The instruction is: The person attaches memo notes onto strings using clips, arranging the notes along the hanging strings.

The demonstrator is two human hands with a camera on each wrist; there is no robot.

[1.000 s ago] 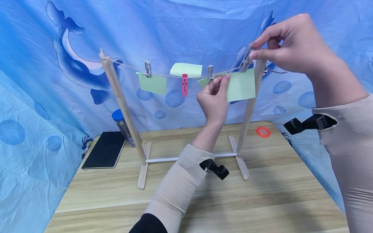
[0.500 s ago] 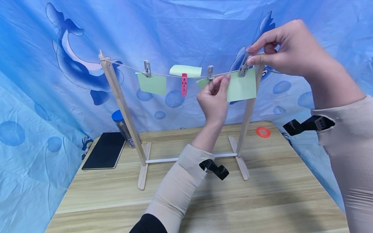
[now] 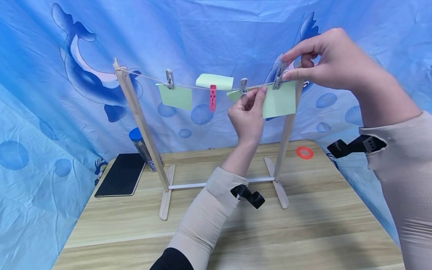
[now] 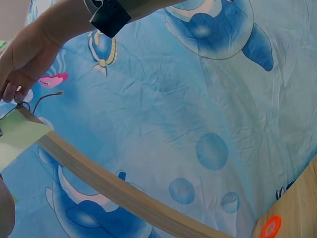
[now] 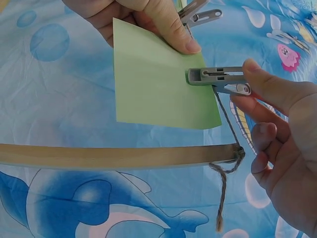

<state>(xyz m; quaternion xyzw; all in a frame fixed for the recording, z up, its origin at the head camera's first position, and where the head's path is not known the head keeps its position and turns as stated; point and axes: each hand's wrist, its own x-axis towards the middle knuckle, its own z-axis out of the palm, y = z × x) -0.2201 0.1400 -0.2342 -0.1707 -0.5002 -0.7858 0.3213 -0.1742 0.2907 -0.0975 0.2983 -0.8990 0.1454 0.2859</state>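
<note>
My left hand (image 3: 248, 116) pinches the upper left corner of a light green paper sheet (image 3: 279, 101) against the string. With thumb and index finger, my right hand (image 3: 332, 62) grips the handles of a grey clothespin (image 5: 218, 77), whose jaws sit over the sheet's top edge at the line. To the left on the same string (image 3: 148, 77) hang another green sheet (image 3: 177, 98) under a grey clothespin (image 3: 170, 79), and a pale green sheet (image 3: 216, 81) with a pink clothespin (image 3: 213, 98). A third grey clothespin (image 3: 243, 86) holds a sheet partly hidden behind my left hand.
The string runs between two wooden posts (image 3: 141, 123) joined by a white bar (image 3: 187, 185). On the wooden table (image 3: 303, 232) lie a black notebook (image 3: 120, 175), a blue-capped container (image 3: 143, 146) and an orange ring (image 3: 305, 153). A blue curtain (image 3: 209, 37) hangs behind.
My right hand has moved left and slightly down with the clothespin, which now stands more upright on the sheet's top edge. The left hand stays in place.
</note>
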